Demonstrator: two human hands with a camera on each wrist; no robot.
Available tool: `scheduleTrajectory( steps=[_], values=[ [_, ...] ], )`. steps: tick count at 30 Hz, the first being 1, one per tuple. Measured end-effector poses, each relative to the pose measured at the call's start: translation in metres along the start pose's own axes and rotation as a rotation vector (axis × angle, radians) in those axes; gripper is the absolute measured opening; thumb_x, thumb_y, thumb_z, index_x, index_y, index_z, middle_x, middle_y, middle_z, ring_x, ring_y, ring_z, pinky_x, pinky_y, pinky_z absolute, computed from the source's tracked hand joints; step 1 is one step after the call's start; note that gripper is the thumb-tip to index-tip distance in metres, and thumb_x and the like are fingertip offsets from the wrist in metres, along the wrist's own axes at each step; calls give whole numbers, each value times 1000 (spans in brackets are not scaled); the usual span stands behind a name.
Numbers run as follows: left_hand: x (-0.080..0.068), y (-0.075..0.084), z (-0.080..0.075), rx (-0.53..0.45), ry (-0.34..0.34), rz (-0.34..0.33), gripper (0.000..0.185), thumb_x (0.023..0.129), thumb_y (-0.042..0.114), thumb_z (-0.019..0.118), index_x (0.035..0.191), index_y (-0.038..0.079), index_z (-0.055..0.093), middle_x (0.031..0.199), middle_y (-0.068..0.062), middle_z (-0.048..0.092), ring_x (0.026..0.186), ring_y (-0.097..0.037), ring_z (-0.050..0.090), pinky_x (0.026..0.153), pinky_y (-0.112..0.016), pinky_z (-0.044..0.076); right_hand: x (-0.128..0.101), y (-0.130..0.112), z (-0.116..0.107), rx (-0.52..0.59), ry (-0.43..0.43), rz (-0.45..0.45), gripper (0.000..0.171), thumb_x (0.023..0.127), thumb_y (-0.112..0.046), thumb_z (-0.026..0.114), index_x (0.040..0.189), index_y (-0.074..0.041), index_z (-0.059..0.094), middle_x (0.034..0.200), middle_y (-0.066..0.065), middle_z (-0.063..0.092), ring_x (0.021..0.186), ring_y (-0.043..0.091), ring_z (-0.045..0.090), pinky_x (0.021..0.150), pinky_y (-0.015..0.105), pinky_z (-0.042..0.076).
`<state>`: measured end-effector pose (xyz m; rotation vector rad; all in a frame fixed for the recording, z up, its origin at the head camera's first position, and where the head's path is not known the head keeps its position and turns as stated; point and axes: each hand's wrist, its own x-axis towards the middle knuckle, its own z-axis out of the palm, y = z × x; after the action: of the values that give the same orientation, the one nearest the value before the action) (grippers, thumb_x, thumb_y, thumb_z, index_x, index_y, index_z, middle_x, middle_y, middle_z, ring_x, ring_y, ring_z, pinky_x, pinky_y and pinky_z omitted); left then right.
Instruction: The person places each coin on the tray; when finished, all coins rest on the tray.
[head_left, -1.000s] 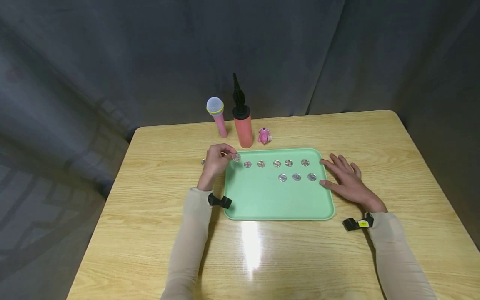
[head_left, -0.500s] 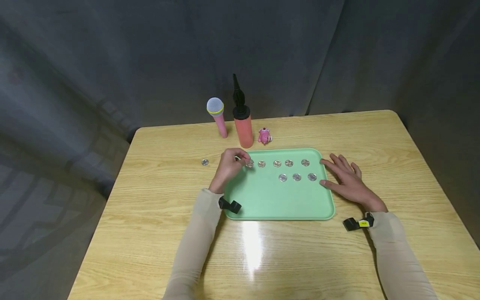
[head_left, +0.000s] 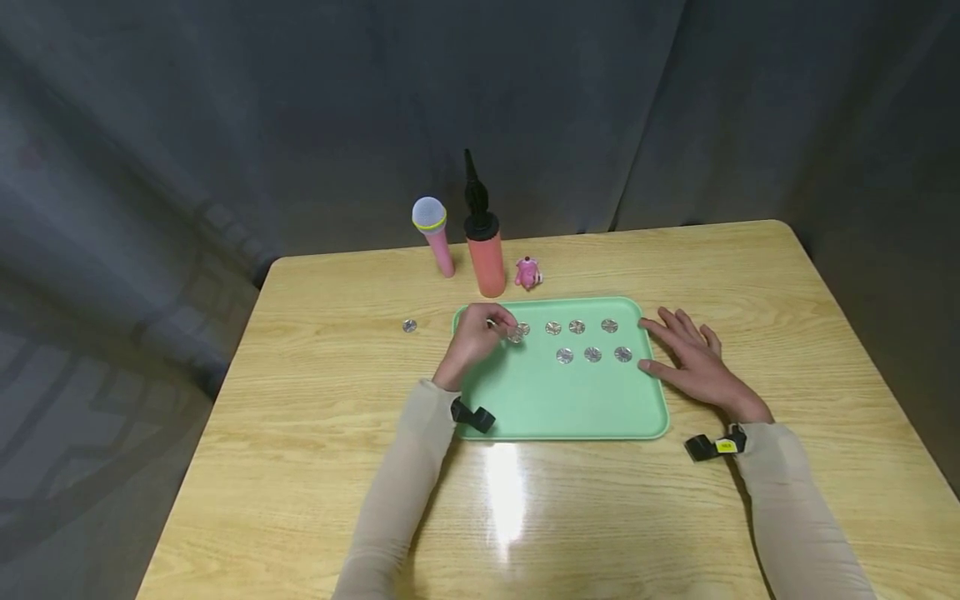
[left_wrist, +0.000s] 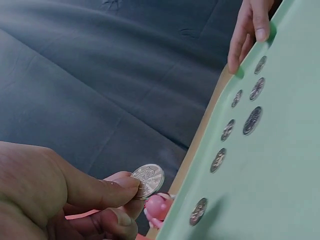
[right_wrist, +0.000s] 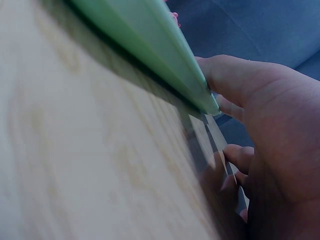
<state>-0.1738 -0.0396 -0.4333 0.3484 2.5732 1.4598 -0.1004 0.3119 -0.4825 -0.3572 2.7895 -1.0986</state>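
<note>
My left hand (head_left: pixel 504 330) hovers over the left part of the green tray (head_left: pixel 570 408) and pinches a silver coin (head_left: pixel 514 336) between thumb and fingers. The left wrist view shows that coin (left_wrist: pixel 148 180) held on edge in my left hand (left_wrist: pixel 127 192), above the tray (left_wrist: pixel 285 190). Several more silver coins (head_left: pixel 577 327) lie in two rows on the tray's far half. My right hand (head_left: pixel 678 350) lies flat on the table with straight fingers touching the tray's right rim (right_wrist: pixel 150 45). One coin (head_left: pixel 409 326) lies alone on the table left of the tray.
Behind the tray stand a pink toy microphone (head_left: pixel 433 233), a red balloon pump (head_left: pixel 483 242) with a black nozzle, and a small pink figure (head_left: pixel 528 272). The wooden table (head_left: pixel 525 517) ends at a dark curtain.
My left hand has carried the pinched coin to the right, from the tray's left rim to over its left part. The right hand has stayed still.
</note>
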Motion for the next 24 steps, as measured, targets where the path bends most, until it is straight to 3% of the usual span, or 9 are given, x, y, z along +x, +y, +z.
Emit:
scheduleTrajectory(
  steps=[8, 14, 24],
  values=[
    [1, -3, 16, 1, -51, -3, 19, 87, -11, 57, 89, -3, 74, 91, -18, 75, 74, -10, 54, 65, -18, 42, 0, -1, 0, -6, -3, -10, 71, 96, -32, 65, 156, -13, 33, 165, 31, 10, 154, 51, -3, 113, 72, -10],
    [1, -4, 26, 23, -80, -18, 12, 87, -7, 64, 89, -1, 75, 89, -17, 75, 75, -11, 57, 68, -18, 44, -1, -1, 0, -7, -2, -4, 71, 96, -33, 65, 156, -13, 33, 165, 30, 10, 154, 50, -3, 114, 72, -10],
    [0, -5, 38, 54, -115, -38, 15, 86, -10, 62, 88, -1, 74, 85, -16, 74, 72, -11, 57, 66, -17, 44, 0, -2, 0, -6, -1, -8, 71, 96, -32, 65, 156, -13, 33, 165, 30, 10, 154, 50, -3, 113, 72, -10]
  ],
)
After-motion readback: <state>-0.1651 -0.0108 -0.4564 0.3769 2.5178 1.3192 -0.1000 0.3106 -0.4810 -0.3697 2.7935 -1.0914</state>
